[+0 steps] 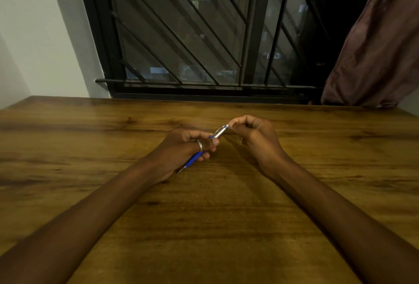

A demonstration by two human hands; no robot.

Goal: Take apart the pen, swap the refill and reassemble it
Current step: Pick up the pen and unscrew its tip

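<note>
Take the pen (205, 147) as your reference. It is held just above the wooden table (204, 227), slanting from its metal tip nearest you up to the push-button end farther away.

Nearest you, the tip and the blue grip section stick out below your left hand (186, 150). That hand is curled closed around the middle of the pen, thumb on top, with a ring (200, 145) on one finger. Beyond it the silver upper barrel runs on toward your right hand (251, 134), whose thumb and forefinger are pressed together in a pinch on the button end; its other fingers are curled in.

The pen appears to be whole, so this reads as the opening step: separating the two halves. Whether the joint has begun to loosen cannot be told. No spare refill is visible on the table near the pen.

The next move probably calls for holding the blue section steady with your left hand and twisting the silver barrel with your right, keeping both halves in line. Be ready to catch a spring or refill if one slips free.

Beyond the pen, past the far table edge, are a barred window (181, 34) and a curtain (374, 45).
</note>
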